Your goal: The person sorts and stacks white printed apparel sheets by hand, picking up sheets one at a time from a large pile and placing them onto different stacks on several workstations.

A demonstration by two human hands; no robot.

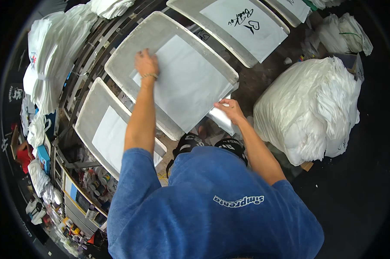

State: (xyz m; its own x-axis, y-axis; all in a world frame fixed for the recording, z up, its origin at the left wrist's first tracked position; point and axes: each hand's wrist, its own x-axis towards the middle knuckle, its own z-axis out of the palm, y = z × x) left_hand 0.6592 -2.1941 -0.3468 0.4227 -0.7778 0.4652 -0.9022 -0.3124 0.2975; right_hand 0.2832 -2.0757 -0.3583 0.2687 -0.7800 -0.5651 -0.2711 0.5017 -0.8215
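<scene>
The white sheet lies on the middle grey board, overhanging its near right end. Toward the board's far left, the left hand rests beside the sheet, fingers loosely spread (whether it grips anything, I cannot tell). At the board's near right end, the right hand pinches the sheet's edge, thumb and fingers nearly together. Right of the board sits a bulky white bundle.

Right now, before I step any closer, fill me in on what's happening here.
A person in a blue shirt is handling a white sheet lying on a gray board. The right hand pinches its near right edge; the left hand is by its far left side. The board to the right holds a white sheet with a black design; the board to the left holds a plain one.
</scene>
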